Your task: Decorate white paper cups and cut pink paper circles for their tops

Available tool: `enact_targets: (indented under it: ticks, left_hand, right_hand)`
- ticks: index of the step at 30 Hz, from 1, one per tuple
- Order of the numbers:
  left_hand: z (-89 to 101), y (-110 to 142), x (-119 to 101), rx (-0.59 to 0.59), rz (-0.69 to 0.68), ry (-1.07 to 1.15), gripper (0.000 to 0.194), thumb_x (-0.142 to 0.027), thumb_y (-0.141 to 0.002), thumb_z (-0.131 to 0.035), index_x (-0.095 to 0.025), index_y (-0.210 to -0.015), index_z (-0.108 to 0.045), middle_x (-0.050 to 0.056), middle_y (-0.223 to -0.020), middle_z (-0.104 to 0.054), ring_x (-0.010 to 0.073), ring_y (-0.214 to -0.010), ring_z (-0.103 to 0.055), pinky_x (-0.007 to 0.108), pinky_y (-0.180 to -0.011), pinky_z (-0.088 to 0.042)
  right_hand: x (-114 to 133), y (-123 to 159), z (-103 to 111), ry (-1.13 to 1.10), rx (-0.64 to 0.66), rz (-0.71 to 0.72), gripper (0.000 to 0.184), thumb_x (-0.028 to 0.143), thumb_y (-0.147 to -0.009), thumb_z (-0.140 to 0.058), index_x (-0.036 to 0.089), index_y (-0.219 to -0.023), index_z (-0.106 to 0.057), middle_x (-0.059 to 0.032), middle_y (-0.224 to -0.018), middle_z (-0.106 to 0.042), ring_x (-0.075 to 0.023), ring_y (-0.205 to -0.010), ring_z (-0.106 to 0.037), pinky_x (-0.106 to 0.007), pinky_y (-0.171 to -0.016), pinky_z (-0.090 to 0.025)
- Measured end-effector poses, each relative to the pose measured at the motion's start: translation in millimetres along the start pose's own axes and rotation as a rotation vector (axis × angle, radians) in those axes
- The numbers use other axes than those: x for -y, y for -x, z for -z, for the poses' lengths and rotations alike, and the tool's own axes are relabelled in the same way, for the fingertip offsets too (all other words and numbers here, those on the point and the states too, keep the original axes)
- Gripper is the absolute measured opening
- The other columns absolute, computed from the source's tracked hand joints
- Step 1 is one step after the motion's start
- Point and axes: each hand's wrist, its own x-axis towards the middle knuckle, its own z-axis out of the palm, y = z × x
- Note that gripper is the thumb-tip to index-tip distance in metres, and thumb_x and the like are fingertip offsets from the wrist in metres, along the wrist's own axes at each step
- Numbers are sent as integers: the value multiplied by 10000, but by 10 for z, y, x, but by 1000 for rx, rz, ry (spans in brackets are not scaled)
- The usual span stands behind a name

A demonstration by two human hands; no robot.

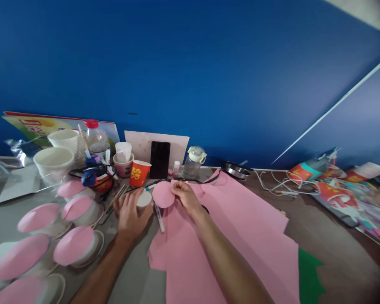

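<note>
My left hand (131, 213) is wrapped round a small white paper cup (144, 198) standing on the table. My right hand (185, 195) pinches the edge of a cut pink paper circle (163, 194) right beside the cup's rim. A white marker pen (159, 218) lies between my hands, on the edge of a large pink paper sheet (234, 236) with cut-outs along its edges.
Several white bowls covered with pink paper discs (72, 245) crowd the left. Behind stand a red cup (139, 173), a black phone (160, 159), a glass jar (194, 162), a bottle (95, 137) and stacked bowls (54, 162). Cables (281, 183) and colourful packets (342, 192) lie at the right; green paper (308, 274) shows near the sheet.
</note>
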Motion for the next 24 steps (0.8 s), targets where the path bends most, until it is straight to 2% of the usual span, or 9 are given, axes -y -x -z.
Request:
enact_targets:
  ticks: [4,11,14,16,19,24]
  left_hand:
    - [22,0,-12,15,-36,28,377,-397,-813,-560,-201,-1135,-565,112,-1075,-656,307,-1036,-565,491,-996,-319]
    - [97,-11,11,-99,7,183,311,-380,-882,-474,-195,-1111,-576,115,-1130,-622,290,-1086,-537,482,-977,-343]
    - [84,-5,68,-74,49,307,254,-359,-898,-462,-198,-1049,-587,92,-1068,-618,255,-1045,-556,422,-939,-401]
    - [62,7,94,-77,120,384,267,-357,-900,-463,-192,-1086,-563,93,-1076,-603,246,-1057,-550,402,-942,-410]
    - [33,31,109,-45,206,454,331,-372,-896,-473,-181,-1162,-519,109,-1130,-582,252,-1099,-528,406,-973,-393]
    - [34,63,87,22,244,475,399,-404,-887,-479,-179,-1215,-501,122,-1192,-569,273,-1150,-507,440,-1013,-359]
  right_hand:
    - [-53,4,-53,-43,-27,2,159,279,-645,-646,184,-618,-522,63,-569,-461,-92,-541,-365,-229,-534,-266]
    - [-57,35,-99,-114,-47,13,180,303,-680,-660,183,-661,-526,76,-550,-442,-80,-507,-339,-218,-499,-246]
    - [-58,37,-109,-134,-71,23,206,325,-673,-665,191,-667,-509,85,-535,-419,-75,-488,-317,-216,-488,-228]
    - [-64,40,-117,-143,-88,26,208,334,-676,-661,197,-683,-505,91,-524,-399,-74,-475,-299,-218,-484,-219]
    - [-68,58,-134,-144,-94,22,185,333,-684,-652,195,-750,-547,91,-524,-391,-78,-478,-294,-220,-489,-216]
    - [-58,97,-146,-138,-104,8,265,344,-691,-661,193,-896,-587,80,-559,-425,-94,-515,-340,-227,-521,-253]
